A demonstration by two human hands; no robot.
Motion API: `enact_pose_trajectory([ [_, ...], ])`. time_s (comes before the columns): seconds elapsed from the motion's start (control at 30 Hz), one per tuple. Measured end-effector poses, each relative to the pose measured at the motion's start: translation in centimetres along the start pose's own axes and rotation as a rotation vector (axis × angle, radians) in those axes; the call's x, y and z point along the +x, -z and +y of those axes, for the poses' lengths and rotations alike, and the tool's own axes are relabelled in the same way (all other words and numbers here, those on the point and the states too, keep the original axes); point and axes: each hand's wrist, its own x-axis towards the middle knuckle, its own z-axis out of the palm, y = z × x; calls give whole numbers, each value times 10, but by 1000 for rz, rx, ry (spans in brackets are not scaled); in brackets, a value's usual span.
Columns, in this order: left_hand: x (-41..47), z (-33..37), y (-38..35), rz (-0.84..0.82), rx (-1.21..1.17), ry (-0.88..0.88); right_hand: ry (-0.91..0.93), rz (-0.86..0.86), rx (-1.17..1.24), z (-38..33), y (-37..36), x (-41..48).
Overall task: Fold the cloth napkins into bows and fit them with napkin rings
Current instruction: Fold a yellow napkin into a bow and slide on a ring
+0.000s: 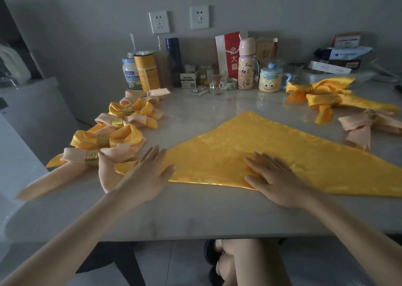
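A yellow satin napkin (256, 146) lies flat on the table, folded into a triangle with its long edge toward me and its tip pointing away. My left hand (150, 170) presses flat on its left corner, fingers straight. My right hand (274, 177) lies flat on the near edge around the middle, fingers spread. Along the left side sits a row of several finished bows, yellow and peach, each with a gold ring (91, 157). More ringed bows (315, 96) lie at the far right, yellow and peach.
The grey table (195, 211) has its front edge close to me. Along the back wall stand a milk jar (130, 72), a yellow tin (146, 71), a glass (218, 82), a pink bottle (245, 66), a lidded mug (270, 79) and boxes (343, 53). My knees show below the table.
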Motion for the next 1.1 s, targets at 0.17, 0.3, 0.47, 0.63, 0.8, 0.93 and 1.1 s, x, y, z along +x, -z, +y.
enact_pose_trajectory([
  [0.17,42,49,19,93,-168,-143,-2,289,456,13,40,-4],
  [0.3,115,87,13,-10,-169,-167,-151,275,277,65,61,34],
  [0.47,190,122,-16,-86,-133,-95,-223,357,238,98,65,82],
  [0.63,225,137,-11,-231,-198,50,-443,209,97,112,74,114],
  [0.8,253,150,-3,-388,-229,29,-472,78,232,121,91,127],
  [0.93,260,152,-7,-306,-432,0,-446,126,230,123,88,131],
  [1.1,266,147,-21,-178,-623,0,-460,309,312,127,80,134],
])
